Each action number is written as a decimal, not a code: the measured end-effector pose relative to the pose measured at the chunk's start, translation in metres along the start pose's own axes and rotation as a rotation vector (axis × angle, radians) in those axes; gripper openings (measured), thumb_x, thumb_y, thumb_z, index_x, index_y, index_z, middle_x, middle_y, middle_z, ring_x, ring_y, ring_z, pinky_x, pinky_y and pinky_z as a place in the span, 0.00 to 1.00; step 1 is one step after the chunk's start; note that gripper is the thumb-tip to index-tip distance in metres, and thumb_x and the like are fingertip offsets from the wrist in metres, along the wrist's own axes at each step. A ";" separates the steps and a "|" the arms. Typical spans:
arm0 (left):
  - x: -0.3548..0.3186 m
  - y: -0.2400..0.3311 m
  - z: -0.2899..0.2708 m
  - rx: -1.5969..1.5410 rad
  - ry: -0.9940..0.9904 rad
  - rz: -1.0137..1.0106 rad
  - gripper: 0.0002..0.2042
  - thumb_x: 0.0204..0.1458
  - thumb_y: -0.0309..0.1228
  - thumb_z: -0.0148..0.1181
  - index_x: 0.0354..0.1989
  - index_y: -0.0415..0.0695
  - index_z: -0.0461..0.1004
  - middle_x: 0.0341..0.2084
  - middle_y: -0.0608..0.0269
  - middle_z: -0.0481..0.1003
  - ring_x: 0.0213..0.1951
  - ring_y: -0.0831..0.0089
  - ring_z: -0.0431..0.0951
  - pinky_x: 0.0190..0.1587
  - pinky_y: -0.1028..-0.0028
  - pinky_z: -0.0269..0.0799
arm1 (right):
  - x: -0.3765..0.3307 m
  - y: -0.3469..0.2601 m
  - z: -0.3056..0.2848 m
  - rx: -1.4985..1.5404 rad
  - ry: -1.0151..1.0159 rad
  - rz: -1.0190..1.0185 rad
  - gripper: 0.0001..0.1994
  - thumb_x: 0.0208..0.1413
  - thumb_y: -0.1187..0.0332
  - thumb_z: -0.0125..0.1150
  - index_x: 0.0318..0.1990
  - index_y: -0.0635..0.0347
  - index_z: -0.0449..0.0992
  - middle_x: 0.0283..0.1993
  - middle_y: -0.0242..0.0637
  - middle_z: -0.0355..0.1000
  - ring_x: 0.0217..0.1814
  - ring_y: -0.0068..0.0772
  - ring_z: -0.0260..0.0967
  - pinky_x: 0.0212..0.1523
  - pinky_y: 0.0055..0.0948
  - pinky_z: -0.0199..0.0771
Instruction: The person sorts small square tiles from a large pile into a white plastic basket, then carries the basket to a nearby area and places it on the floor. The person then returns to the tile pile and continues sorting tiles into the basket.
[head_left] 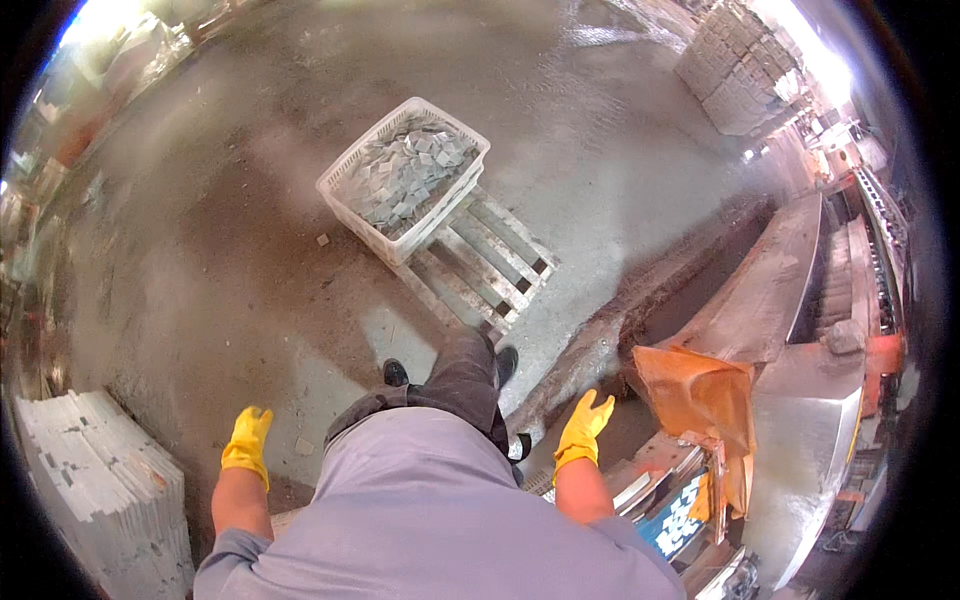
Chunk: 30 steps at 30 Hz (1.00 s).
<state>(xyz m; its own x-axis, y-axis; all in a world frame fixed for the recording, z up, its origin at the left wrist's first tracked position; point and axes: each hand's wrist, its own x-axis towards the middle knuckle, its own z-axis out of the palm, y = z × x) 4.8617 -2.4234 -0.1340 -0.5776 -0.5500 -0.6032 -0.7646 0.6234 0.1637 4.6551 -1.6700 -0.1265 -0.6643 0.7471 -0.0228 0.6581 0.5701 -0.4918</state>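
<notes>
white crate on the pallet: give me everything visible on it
The white crate is a rectangular plastic bin with perforated, lattice-like walls and an open top. It is filled nearly to the rim with small grey, flat stone-like pieces lying jumbled. It sits level on the far end of a wooden pallet on the wet concrete floor, turned at an angle to the view. Only the pallet and its load touch it; both gloved hands are well away.

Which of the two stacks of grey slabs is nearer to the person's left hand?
The stack at the lower left is nearer: it stands just beside the left hand in its yellow glove. The other stack stands far off at the upper right, across the concrete floor.
</notes>
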 end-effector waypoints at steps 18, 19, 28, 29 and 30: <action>-0.091 -0.057 0.074 -0.332 -0.187 -0.207 0.32 0.58 0.53 0.67 0.62 0.38 0.78 0.58 0.42 0.80 0.62 0.47 0.79 0.65 0.59 0.72 | -0.012 -0.062 0.059 -0.005 -0.260 -0.051 0.40 0.67 0.48 0.60 0.74 0.75 0.61 0.77 0.65 0.60 0.80 0.60 0.57 0.80 0.46 0.55; -0.095 -0.079 0.080 -0.196 -0.196 -0.099 0.32 0.58 0.54 0.66 0.61 0.38 0.78 0.57 0.42 0.80 0.62 0.47 0.79 0.64 0.58 0.72 | -0.011 -0.066 0.067 0.015 -0.278 -0.072 0.40 0.67 0.48 0.60 0.73 0.75 0.62 0.76 0.65 0.61 0.80 0.60 0.58 0.80 0.46 0.56; 0.009 -0.023 0.067 -0.058 -0.057 0.115 0.24 0.60 0.50 0.65 0.48 0.39 0.85 0.46 0.46 0.85 0.55 0.50 0.84 0.60 0.57 0.76 | -0.034 -0.086 0.047 0.020 -0.500 -0.106 0.42 0.61 0.42 0.64 0.69 0.73 0.69 0.70 0.66 0.69 0.74 0.63 0.65 0.75 0.47 0.63; 0.036 -0.007 0.068 -0.097 -0.033 0.287 0.23 0.60 0.48 0.67 0.49 0.38 0.85 0.46 0.48 0.86 0.54 0.52 0.84 0.60 0.58 0.76 | -0.027 -0.066 0.046 0.002 -0.506 -0.086 0.43 0.60 0.42 0.64 0.69 0.72 0.69 0.69 0.66 0.69 0.74 0.62 0.65 0.75 0.47 0.63; 0.050 0.023 0.066 -0.197 -0.010 0.225 0.24 0.59 0.48 0.68 0.51 0.37 0.84 0.47 0.48 0.86 0.54 0.51 0.84 0.60 0.58 0.77 | -0.019 -0.050 0.045 -0.025 -0.520 -0.057 0.43 0.59 0.41 0.64 0.70 0.72 0.69 0.69 0.65 0.70 0.74 0.61 0.66 0.75 0.46 0.63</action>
<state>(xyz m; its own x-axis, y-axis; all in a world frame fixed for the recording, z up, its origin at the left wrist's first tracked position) 4.8346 -2.3997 -0.2122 -0.7367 -0.4041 -0.5422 -0.6591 0.6084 0.4422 4.6188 -1.7280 -0.1403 -0.7835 0.4497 -0.4289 0.6196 0.6178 -0.4841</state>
